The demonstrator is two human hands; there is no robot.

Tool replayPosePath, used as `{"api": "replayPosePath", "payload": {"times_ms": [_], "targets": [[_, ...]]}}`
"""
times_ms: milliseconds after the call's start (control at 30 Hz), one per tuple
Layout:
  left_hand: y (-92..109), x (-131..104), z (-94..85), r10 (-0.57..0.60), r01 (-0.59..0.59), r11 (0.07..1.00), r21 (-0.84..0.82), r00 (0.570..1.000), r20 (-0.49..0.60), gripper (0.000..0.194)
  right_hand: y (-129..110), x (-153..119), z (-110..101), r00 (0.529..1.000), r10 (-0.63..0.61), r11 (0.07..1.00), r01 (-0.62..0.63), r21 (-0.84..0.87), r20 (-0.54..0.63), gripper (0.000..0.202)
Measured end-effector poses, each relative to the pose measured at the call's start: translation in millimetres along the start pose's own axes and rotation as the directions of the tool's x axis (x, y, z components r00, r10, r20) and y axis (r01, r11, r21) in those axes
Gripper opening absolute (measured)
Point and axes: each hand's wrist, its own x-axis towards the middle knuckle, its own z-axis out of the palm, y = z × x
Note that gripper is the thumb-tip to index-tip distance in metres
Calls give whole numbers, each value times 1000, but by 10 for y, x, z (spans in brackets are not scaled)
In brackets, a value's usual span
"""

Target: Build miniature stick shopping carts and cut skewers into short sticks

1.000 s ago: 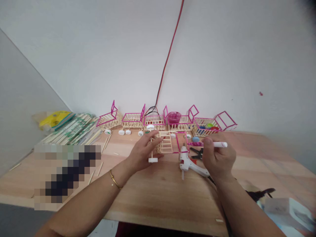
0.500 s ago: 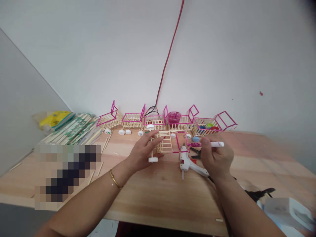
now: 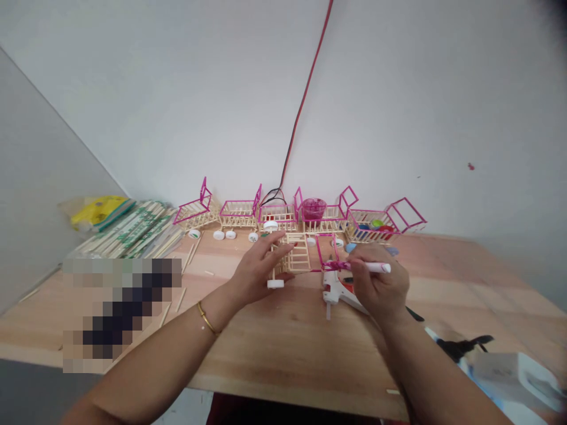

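A miniature cart made of thin wooden sticks (image 3: pixel 297 252), with white wheels and a magenta handle frame, is tipped on its side above the table. My left hand (image 3: pixel 257 268) is closed around its wheeled end. Pinched in my right hand (image 3: pixel 381 286) is a white marker (image 3: pixel 376 267) with a magenta-stained front, its tip touching the lower bar of the handle frame. A white hot glue gun (image 3: pixel 334 289) lies beneath the frame, partly hidden by my right hand.
Several similar carts (image 3: pixel 239 213) line the wall, one behind a magenta-stained cup (image 3: pixel 313 211). Bundled sticks (image 3: pixel 137 230) and a yellow bag (image 3: pixel 100 212) lie at left. A white box-like object (image 3: pixel 509 378) sits at the right. A red-black cable (image 3: pixel 305 100) runs down the wall.
My right hand has moved left and slightly down with the marker, whose tip has shifted along the frame's lower bar. My left hand and the cart stay nearly still.
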Motion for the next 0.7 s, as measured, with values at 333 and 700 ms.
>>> {"api": "replayPosePath", "payload": {"times_ms": [333,700], "targets": [[0,4,4,15,-15,1000,-13,1000,-1,59,-26,2,-8,999,-1,1000,0,23,36,16],[3,-12,1,9,-8,1000,-20,1000,28,58,8,-20,0,998,18,993,-24,116,52,17]]}}
